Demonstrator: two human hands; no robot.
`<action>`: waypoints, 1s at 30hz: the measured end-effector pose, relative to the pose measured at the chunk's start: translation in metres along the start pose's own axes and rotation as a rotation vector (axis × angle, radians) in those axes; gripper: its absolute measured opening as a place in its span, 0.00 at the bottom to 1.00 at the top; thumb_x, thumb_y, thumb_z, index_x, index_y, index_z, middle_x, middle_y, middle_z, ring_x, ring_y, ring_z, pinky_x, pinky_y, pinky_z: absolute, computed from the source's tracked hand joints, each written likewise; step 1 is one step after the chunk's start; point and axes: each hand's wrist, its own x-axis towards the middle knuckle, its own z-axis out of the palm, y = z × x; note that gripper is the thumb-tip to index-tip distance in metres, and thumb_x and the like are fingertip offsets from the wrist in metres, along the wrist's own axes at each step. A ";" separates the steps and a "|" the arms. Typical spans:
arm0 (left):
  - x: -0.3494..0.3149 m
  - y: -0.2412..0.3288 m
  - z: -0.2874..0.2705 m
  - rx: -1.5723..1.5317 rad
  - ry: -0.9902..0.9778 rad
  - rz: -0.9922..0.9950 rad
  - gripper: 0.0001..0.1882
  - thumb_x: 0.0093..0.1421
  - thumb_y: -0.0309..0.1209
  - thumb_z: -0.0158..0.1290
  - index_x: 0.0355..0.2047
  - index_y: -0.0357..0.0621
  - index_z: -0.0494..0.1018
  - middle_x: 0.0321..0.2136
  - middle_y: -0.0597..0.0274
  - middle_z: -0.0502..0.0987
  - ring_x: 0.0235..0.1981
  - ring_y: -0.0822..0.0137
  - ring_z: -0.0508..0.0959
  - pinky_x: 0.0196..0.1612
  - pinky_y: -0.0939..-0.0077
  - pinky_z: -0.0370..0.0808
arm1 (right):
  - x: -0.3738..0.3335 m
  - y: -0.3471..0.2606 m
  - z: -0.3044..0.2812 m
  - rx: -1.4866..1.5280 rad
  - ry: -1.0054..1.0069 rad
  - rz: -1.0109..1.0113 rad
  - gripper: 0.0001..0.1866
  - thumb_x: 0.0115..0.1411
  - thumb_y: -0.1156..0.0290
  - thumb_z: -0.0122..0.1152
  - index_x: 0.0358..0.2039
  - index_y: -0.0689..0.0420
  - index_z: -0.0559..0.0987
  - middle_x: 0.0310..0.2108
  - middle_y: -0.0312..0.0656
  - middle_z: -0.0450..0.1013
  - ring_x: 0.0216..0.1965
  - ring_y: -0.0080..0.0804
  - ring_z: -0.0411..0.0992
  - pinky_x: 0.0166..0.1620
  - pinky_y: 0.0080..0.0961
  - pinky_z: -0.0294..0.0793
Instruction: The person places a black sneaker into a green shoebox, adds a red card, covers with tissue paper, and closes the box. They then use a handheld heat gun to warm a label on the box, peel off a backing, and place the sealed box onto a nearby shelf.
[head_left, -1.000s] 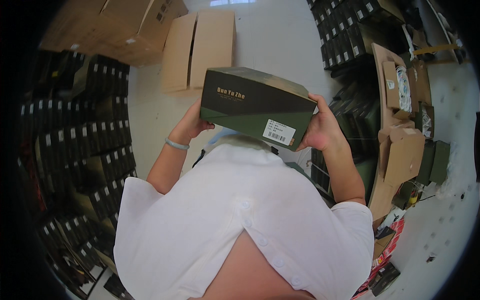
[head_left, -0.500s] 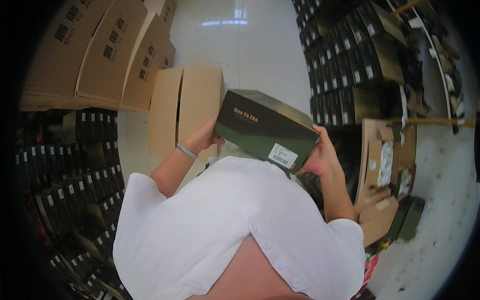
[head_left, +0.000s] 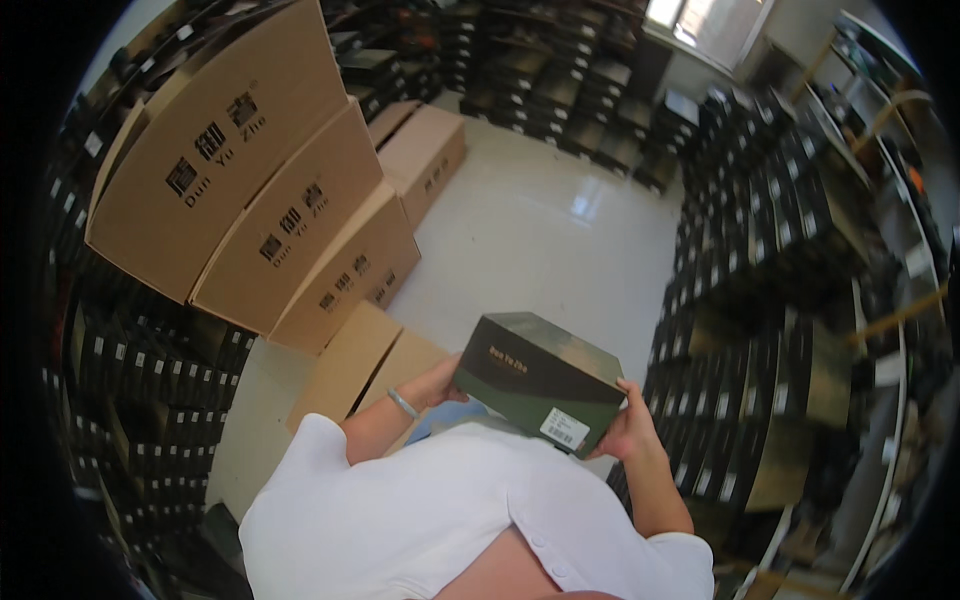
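Observation:
Between my two hands I carry a dark brown and green shoebox (head_left: 535,380), held in front of my chest and tilted down to the right. A white barcode label sits at the lower right of its green side. My left hand (head_left: 438,383), below a pale bangle at the wrist, grips the box's left end. On the right end, my right hand (head_left: 625,425) is closed with its thumb along the top corner. The undersides of the fingers are partly hidden by the box.
Large brown cartons (head_left: 270,150) are stacked at the left, with a lower carton (head_left: 360,365) beside my left arm. Stacked dark shoeboxes (head_left: 720,420) line the right; more (head_left: 160,370) stand at the left and along the far wall. Pale floor (head_left: 520,225) stretches ahead below a window (head_left: 710,25).
My view has lifted and turned, bringing the far wall, window and more shoebox stacks into sight. The box stays between both hands and now appears lower in the picture.

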 end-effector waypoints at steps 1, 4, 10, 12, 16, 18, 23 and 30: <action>0.004 0.025 0.021 0.000 0.072 0.020 0.21 0.67 0.53 0.37 0.36 0.54 0.71 0.22 0.72 0.70 0.20 0.75 0.67 0.20 0.81 0.64 | 0.009 -0.029 0.005 -0.020 0.004 0.014 0.43 0.51 0.38 0.52 0.62 0.52 0.64 0.68 0.51 0.51 0.66 0.59 0.47 0.57 0.77 0.29; 0.046 0.073 0.017 -0.071 0.112 0.060 0.20 0.68 0.51 0.36 0.40 0.53 0.71 0.24 0.70 0.72 0.22 0.74 0.69 0.24 0.79 0.68 | 0.040 -0.108 0.038 -0.134 -0.007 0.039 0.46 0.50 0.37 0.52 0.64 0.53 0.62 0.68 0.52 0.50 0.66 0.58 0.47 0.57 0.75 0.32; 0.152 0.172 -0.037 -0.166 0.017 0.101 0.20 0.68 0.52 0.38 0.44 0.54 0.72 0.28 0.71 0.74 0.24 0.75 0.72 0.27 0.79 0.71 | 0.143 -0.245 0.111 -0.252 -0.005 0.123 0.48 0.49 0.37 0.52 0.64 0.55 0.60 0.69 0.55 0.47 0.66 0.59 0.45 0.57 0.75 0.33; 0.187 0.209 -0.063 -0.148 0.009 0.107 0.21 0.68 0.53 0.39 0.46 0.55 0.72 0.30 0.71 0.76 0.25 0.75 0.73 0.28 0.79 0.74 | 0.180 -0.291 0.139 -0.256 -0.009 0.177 0.47 0.50 0.37 0.52 0.64 0.55 0.60 0.69 0.55 0.46 0.66 0.60 0.45 0.57 0.76 0.32; 0.222 0.319 -0.078 -0.014 -0.010 0.085 0.29 0.66 0.61 0.37 0.52 0.55 0.70 0.31 0.71 0.76 0.28 0.74 0.75 0.35 0.75 0.77 | 0.223 -0.378 0.201 -0.356 0.004 0.175 0.45 0.53 0.37 0.50 0.65 0.53 0.60 0.69 0.54 0.47 0.67 0.62 0.44 0.58 0.78 0.33; 0.260 0.336 -0.135 0.029 -0.206 0.014 0.47 0.55 0.76 0.29 0.60 0.54 0.65 0.43 0.64 0.77 0.43 0.63 0.77 0.50 0.61 0.75 | 0.238 -0.418 0.241 -0.401 0.003 0.189 0.44 0.53 0.37 0.49 0.65 0.53 0.60 0.68 0.53 0.49 0.66 0.61 0.46 0.57 0.78 0.34; 0.310 0.448 -0.164 -0.351 -0.235 0.022 0.58 0.47 0.81 0.27 0.67 0.54 0.56 0.65 0.56 0.61 0.66 0.52 0.59 0.63 0.42 0.56 | 0.304 -0.514 0.306 -0.574 -0.020 0.160 0.41 0.54 0.39 0.52 0.62 0.53 0.64 0.64 0.49 0.58 0.64 0.55 0.53 0.54 0.76 0.47; 0.404 0.585 -0.198 -0.403 -0.087 0.161 0.62 0.41 0.84 0.31 0.69 0.55 0.52 0.69 0.55 0.52 0.68 0.48 0.51 0.62 0.30 0.44 | 0.428 -0.656 0.396 -0.838 -0.115 -0.065 0.40 0.54 0.41 0.54 0.60 0.55 0.66 0.61 0.49 0.61 0.58 0.59 0.60 0.46 0.74 0.61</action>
